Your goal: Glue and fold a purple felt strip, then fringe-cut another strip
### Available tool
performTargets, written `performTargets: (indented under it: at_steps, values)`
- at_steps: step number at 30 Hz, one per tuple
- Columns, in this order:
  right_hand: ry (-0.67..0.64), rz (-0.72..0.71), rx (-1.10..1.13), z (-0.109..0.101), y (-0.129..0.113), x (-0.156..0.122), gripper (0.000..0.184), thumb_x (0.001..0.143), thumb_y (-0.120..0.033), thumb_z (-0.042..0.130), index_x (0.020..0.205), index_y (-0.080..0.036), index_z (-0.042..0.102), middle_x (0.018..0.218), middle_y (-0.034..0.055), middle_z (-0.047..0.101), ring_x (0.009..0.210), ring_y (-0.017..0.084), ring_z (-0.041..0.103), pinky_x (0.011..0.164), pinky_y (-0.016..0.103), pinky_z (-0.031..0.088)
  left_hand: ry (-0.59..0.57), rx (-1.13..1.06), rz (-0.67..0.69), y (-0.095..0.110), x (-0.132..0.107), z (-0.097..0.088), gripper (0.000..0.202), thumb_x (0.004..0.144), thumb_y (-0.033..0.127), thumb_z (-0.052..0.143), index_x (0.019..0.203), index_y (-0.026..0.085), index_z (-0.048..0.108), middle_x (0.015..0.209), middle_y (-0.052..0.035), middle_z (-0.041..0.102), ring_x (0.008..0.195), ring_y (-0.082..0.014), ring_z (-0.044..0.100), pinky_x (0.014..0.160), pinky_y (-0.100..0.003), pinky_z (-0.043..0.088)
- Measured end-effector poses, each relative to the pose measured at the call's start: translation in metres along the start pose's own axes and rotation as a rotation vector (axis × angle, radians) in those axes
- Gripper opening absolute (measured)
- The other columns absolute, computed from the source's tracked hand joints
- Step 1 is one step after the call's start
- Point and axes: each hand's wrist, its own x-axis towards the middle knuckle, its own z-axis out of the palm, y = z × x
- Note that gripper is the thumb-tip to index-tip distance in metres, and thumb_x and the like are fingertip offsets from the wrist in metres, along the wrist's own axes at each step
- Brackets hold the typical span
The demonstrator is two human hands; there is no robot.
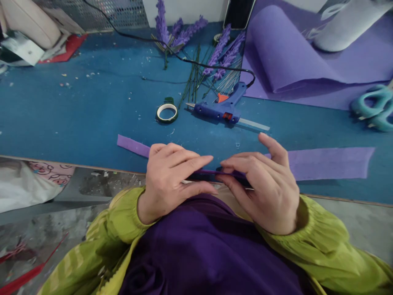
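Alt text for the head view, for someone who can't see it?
The left hand and right hand pinch a long purple strip at the near edge of a blue table. Behind it lie a glue gun, a tape roll, lavender stems, a rolled purple sheet and teal scissors.

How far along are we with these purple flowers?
Done, it seems: several finished purple flowers lie at the back of the table, and a purple strip is already cut. In hand: the left hand and right hand pinch that strip near the table's front edge. Left, likely: the bare green stems beside the glue gun have no bloom.
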Motion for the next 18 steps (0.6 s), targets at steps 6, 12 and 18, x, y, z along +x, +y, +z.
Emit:
performTargets:
  at_steps: [6, 12, 18]
  values:
    - [-0.003, 0.026, -0.018, -0.003, 0.002, -0.004, 0.016, 0.086, -0.015, 0.07, 0.097, -0.021, 0.06, 0.084, 0.0002, 0.074, 0.076, 0.019, 0.072, 0.116, 0.051, 0.036, 0.021, 0.107, -0.077, -0.009, -0.006, -0.012, 0.031, 0.084, 0.056, 0.071, 0.09, 0.026, 0.073, 0.085, -0.0006, 0.077, 0.081, -0.0211, 0.067, 0.081, -0.042, 0.04]
    - [-0.01, 0.032, -0.036, -0.001, 0.002, -0.004, 0.016, 0.087, -0.016, 0.069, 0.097, -0.022, 0.059, 0.084, -0.0002, 0.074, 0.076, 0.018, 0.071, 0.115, 0.052, 0.037, -0.001, 0.046, -0.058, -0.007, -0.005, -0.011, 0.013, 0.089, 0.039, 0.071, 0.085, 0.027, 0.074, 0.079, 0.0034, 0.076, 0.078, -0.0182, 0.066, 0.08, -0.041, 0.038]
    - [-0.001, 0.016, -0.012, 0.0, 0.001, -0.003, 0.017, 0.086, -0.014, 0.068, 0.099, -0.023, 0.06, 0.083, -0.001, 0.074, 0.077, 0.019, 0.072, 0.116, 0.052, 0.035, -0.021, 0.044, -0.022, -0.006, -0.004, -0.008, 0.011, 0.088, 0.039, 0.073, 0.089, 0.028, 0.075, 0.081, 0.0039, 0.077, 0.081, -0.0185, 0.066, 0.082, -0.041, 0.036]
